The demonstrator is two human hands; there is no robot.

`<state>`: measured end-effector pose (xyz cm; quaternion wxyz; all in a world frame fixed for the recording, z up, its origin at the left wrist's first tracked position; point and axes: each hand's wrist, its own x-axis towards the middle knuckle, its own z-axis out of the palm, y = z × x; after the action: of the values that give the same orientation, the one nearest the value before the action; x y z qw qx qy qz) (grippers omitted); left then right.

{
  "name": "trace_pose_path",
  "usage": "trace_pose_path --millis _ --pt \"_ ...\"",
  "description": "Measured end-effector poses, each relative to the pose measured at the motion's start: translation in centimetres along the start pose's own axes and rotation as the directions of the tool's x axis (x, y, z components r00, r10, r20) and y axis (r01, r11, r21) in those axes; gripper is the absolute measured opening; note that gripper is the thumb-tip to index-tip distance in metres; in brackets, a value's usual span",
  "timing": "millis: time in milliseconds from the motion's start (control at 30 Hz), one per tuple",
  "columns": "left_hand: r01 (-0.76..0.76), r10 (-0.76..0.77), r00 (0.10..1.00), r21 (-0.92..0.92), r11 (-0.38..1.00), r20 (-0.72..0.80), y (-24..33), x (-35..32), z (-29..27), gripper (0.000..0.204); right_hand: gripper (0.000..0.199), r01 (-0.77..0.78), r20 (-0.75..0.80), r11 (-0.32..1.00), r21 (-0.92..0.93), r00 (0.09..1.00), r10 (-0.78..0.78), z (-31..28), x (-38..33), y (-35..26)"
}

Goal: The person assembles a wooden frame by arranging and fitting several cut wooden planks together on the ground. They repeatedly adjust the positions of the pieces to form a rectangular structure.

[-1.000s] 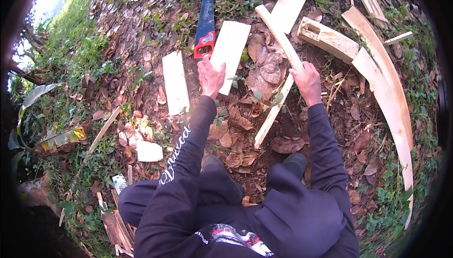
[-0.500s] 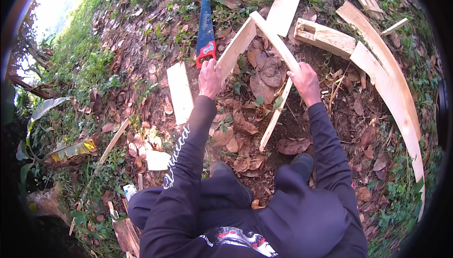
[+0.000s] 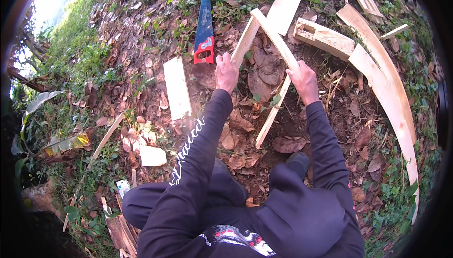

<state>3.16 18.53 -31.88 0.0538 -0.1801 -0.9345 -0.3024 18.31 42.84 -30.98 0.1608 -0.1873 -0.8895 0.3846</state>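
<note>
Two pale wooden pieces meet at their far ends in an upside-down V in front of me. My left hand (image 3: 227,73) grips the near end of the left board (image 3: 245,41), fingers wrapped over it. My right hand (image 3: 304,82) is closed round the near end of the right-hand wooden strip (image 3: 276,39), with the thumb along its inner side. Below that hand a thin wooden stick (image 3: 273,115) slants toward my feet; whether it touches the hand I cannot tell. A handsaw (image 3: 205,29) with a blue blade and red handle lies beyond my left hand.
A flat board (image 3: 286,8) lies past the joint, near a notched wood block (image 3: 324,39). Long curved planks (image 3: 391,88) arc down the right side. Another short board (image 3: 177,88) and a small offcut (image 3: 153,156) rest on the leafy ground at left.
My left hand has moved right, toward my right hand, and the left board has swung with it, so the V is narrower. The right hand has barely moved.
</note>
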Motion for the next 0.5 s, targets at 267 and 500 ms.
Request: trace_pose_path --millis 267,500 --pt "-0.009 0.009 1.0 0.007 1.0 0.019 -1.1 0.0 0.9 0.023 0.035 -0.016 0.011 1.0 0.011 1.0 0.015 -0.2 -0.1 -0.1" --pt "-0.034 0.03 0.996 0.053 0.998 0.086 -2.0 -0.9 1.4 0.033 0.033 0.013 0.014 1.0 0.012 1.0 -0.013 -0.2 0.0 0.0"
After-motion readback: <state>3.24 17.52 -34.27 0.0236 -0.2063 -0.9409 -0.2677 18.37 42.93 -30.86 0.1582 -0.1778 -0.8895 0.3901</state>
